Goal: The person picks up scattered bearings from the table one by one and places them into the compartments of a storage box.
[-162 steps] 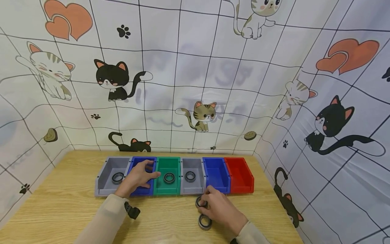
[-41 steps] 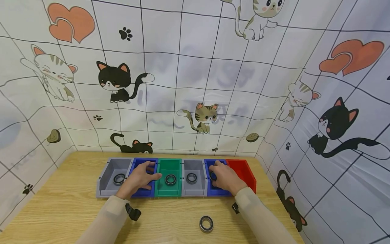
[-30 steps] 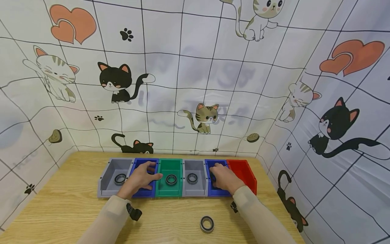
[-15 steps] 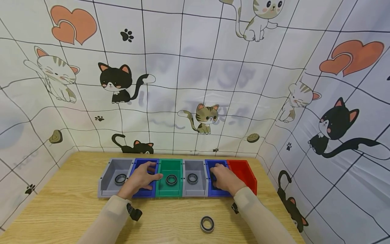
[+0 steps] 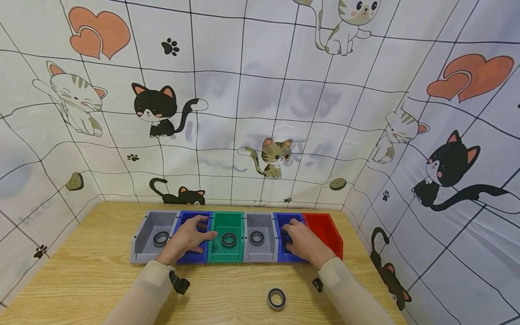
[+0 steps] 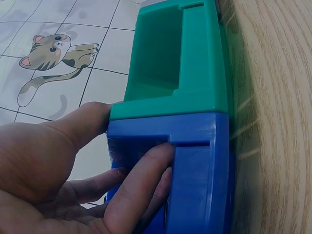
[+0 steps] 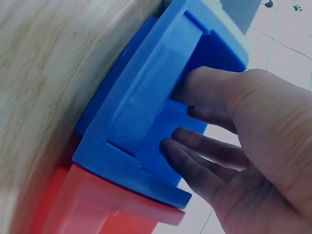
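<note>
My left hand [image 5: 187, 236] reaches over the left blue bin [image 5: 191, 257], spread fingers touching its walls and the edge shared with the green bin [image 5: 225, 221]. The fingers hide most of that bin's inside. My right hand [image 5: 304, 241] dips into the right blue bin [image 5: 290, 257]. In the right wrist view its fingers [image 7: 192, 168] stand apart with nothing seen between them, and the thumb tip is hidden. A dark bearing [image 5: 286, 236] shows partly beside these fingers. Another bearing [image 5: 276, 299] lies flat on the table in front of the bins.
Six joined bins stand in a row at the back of the wooden table [image 5: 227, 293]. Bearings lie in the left grey bin [image 5: 152, 221], the green bin and the right grey bin [image 5: 260, 221]. A red bin [image 5: 322, 232] ends the row. Cat-print curtains enclose the table.
My right hand has carried one bearing from the table into the right blue bin; its fingers have since loosened and shifted slightly. The left hand keeps its place.
</note>
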`<state>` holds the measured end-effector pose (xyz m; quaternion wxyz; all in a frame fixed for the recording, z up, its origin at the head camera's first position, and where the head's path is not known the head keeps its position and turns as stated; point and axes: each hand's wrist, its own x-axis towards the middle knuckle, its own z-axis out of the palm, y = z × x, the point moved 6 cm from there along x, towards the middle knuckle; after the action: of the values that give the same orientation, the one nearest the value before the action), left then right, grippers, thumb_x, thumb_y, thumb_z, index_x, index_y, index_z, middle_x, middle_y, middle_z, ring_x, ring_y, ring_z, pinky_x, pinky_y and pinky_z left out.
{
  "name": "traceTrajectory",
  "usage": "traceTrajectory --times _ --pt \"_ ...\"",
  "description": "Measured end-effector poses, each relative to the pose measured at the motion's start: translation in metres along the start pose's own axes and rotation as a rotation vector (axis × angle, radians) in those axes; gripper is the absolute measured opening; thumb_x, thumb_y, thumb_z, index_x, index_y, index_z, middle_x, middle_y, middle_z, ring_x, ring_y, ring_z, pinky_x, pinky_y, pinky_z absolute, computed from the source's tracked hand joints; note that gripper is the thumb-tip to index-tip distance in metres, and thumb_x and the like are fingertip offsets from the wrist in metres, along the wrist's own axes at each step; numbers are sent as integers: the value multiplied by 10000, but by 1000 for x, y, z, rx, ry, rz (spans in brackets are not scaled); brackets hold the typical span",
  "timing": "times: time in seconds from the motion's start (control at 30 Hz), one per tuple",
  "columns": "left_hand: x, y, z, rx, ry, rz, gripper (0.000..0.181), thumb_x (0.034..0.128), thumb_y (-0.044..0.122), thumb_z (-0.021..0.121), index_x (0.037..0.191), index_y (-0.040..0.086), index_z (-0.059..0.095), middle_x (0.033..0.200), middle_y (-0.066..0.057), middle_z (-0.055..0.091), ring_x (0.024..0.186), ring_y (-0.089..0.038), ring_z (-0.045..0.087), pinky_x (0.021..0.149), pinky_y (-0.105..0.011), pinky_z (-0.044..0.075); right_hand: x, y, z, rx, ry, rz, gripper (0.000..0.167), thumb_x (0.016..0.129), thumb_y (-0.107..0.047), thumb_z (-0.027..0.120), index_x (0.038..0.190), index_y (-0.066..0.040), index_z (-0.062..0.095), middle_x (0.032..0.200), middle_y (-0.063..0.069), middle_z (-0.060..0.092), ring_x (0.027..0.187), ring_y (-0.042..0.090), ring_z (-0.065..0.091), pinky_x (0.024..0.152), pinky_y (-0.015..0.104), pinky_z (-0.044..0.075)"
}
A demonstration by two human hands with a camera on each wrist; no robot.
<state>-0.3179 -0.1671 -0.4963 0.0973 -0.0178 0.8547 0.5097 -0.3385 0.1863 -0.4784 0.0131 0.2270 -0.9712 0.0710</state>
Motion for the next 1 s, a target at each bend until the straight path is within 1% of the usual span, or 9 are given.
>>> traceTrajectory --times 0.13,0.33,0.43,0.6,0.7,0.8,0.93,1.0 --pt "0 0 0 -5 1 -2 804 1085 216 854 1732 -32 445 1631 -373 590 1139 -411 834 810 -466 754 -12 -2 -7 20 39 -2 489 975 -88 947 1427 4 782 1360 204 763 1187 308 789 1083 495 703" --pt "0 -1 0 -15 -4 -2 824 1080 230 863 1735 -32 438 1640 -371 580 1155 -427 830 816 -467 753 -32 -9 -15 6 148 -55 473 937 -62 971 1377 -11 805 1289 171 769 1103 273 787 991 430 728" --pt "0 -1 -1 -10 0 1 827 1076 235 869 1732 -33 443 1633 -372 587 1142 -419 835 809 -463 753 -42 -13 -18 -3 195 -69 458 928 -72 977 1357 -39 820 1275 142 769 1079 250 775 954 400 732" --pt "1 -1 0 -10 -4 2 821 1079 230 865 1732 -34 441 1637 -376 581 1142 -421 834 815 -468 754 -59 -21 -22 16 241 -83 461 921 -109 989 1355 -86 834 1315 121 766 1140 272 785 945 420 736" --pt "1 -2 0 -15 -7 1 814 1085 223 857 1733 -35 437 1642 -377 573 1151 -436 831 824 -476 754 -69 -27 -22 26 245 -104 476 926 -143 993 1374 -114 836 1343 113 768 1169 285 795 950 429 739" --pt "1 -2 0 -16 -8 -1 815 1087 226 856 1735 -32 435 1644 -377 572 1165 -444 828 830 -481 754 -77 -33 -21 40 238 -141 489 919 -152 995 1381 -137 837 1346 107 769 1159 286 797 932 431 744" --pt "2 -3 0 -19 -10 -5 822 1087 232 858 1740 -26 431 1649 -373 570 1172 -446 826 837 -483 754 -88 -40 -15 77 182 -180 501 932 -194 985 1407 -173 830 1364 78 761 1188 269 778 961 445 742" --pt "2 -3 0 -21 -10 -5 824 1087 230 858 1742 -26 428 1649 -374 569 1168 -449 827 839 -484 754 -93 -42 -11 109 122 -188 509 959 -255 974 1442 -210 821 1380 42 752 1213 236 759 998 438 735"
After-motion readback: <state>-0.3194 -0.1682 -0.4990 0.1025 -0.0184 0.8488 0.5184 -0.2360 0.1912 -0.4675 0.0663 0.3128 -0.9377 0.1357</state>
